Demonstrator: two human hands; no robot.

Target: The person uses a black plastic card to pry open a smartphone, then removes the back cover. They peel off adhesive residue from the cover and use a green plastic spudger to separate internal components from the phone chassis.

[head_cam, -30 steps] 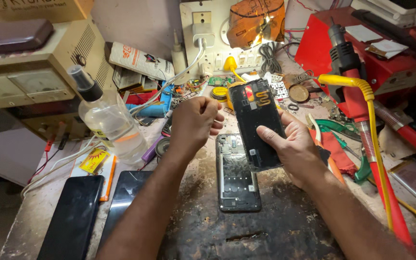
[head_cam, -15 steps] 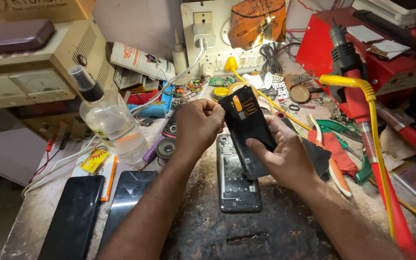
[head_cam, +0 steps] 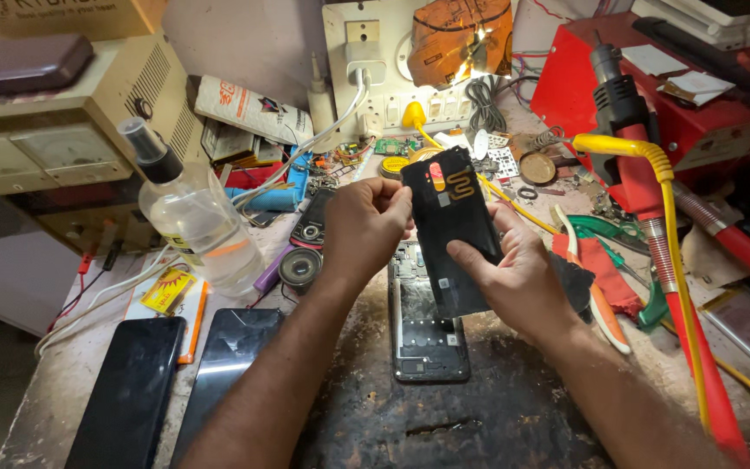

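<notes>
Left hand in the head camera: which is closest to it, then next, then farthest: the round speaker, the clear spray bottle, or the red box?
From the left hand:
1. Round speaker, on the bench just below and left of the hand.
2. Clear spray bottle, standing farther left.
3. Red box, far across at the back right, past the right hand and the black phone cover that both hands hold.

The black back cover (head_cam: 455, 234) hides the upper part of the phone frame (head_cam: 427, 334); two dark phones (head_cam: 132, 395) are cut off by the bottom edge
</notes>
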